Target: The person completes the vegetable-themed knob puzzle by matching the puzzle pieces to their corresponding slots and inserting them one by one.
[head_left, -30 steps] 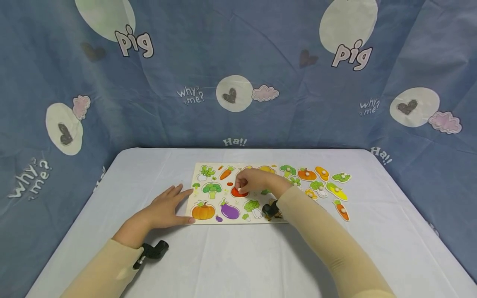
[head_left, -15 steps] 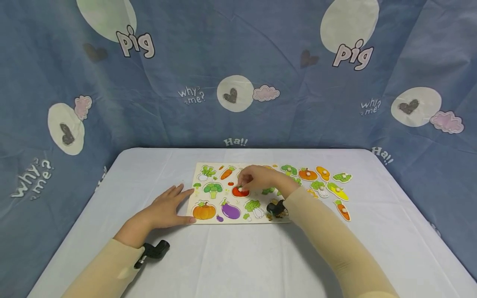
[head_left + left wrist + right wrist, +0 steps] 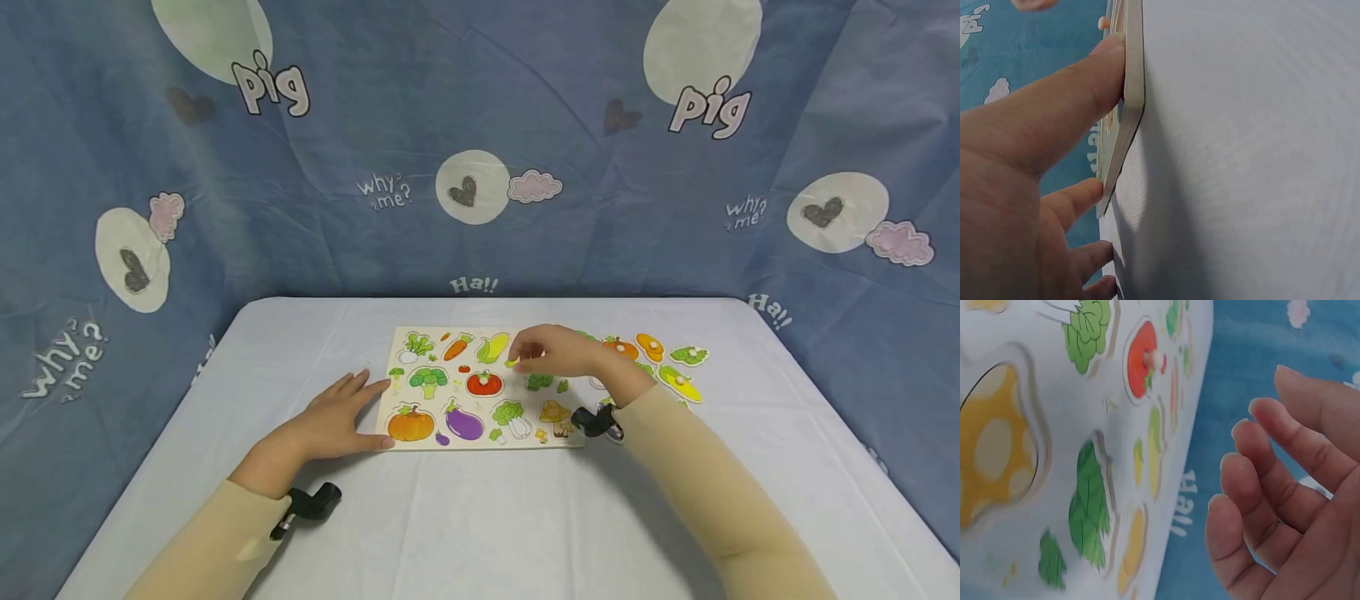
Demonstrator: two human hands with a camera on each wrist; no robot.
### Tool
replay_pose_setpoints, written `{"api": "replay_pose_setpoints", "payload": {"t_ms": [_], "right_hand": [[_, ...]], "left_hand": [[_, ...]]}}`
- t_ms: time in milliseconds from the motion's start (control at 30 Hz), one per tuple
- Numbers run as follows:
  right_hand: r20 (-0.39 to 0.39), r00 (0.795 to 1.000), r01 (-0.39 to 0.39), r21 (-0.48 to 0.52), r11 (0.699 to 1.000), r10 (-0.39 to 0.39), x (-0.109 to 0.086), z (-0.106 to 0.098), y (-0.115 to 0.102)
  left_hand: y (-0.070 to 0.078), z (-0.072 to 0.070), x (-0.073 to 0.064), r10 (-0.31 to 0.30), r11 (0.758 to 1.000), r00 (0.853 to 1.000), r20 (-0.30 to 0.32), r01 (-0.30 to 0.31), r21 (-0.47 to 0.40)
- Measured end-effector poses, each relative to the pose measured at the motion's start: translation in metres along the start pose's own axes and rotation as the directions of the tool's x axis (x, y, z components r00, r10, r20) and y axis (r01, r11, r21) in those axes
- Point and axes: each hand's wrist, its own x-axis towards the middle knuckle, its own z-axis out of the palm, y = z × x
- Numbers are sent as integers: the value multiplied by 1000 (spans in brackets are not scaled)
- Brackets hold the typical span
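Observation:
A flat vegetable puzzle board with pictured recesses lies on the table. My left hand rests at its left side, fingers spread; in the left wrist view the thumb touches the board's edge. A red tomato piece with a small knob lies in the middle row; its knob stands out in the right wrist view. My right hand hovers over the board's upper right, near the corn picture. Its fingers are loosely bent and hold nothing.
Right of the board lie several loose knobbed pieces: a pumpkin, a green pea-like piece, a yellow corn-like piece and others partly behind my right arm. A white cloth covers the table. A blue printed curtain hangs behind.
My right hand has let go of the tomato piece's knob and moved up and to the right, uncovering the corn picture. The left hand stays at the board's edge.

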Motion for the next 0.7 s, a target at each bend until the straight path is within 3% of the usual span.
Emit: {"api": "replay_pose_setpoints", "payload": {"t_ms": [333, 533, 700], "right_hand": [[-41, 999, -30, 36, 999, 32, -46, -11, 14], [-56, 996, -73, 41, 996, 75, -68, -9, 29], [-61, 996, -61, 19, 998, 63, -83, -4, 42]], "left_hand": [[0, -1, -2, 3, 1000, 1000, 3, -3, -14], [1, -2, -2, 7, 1000, 1000, 0, -7, -12], [-1, 0, -1, 6, 1000, 1000, 5, -6, -8]]}}
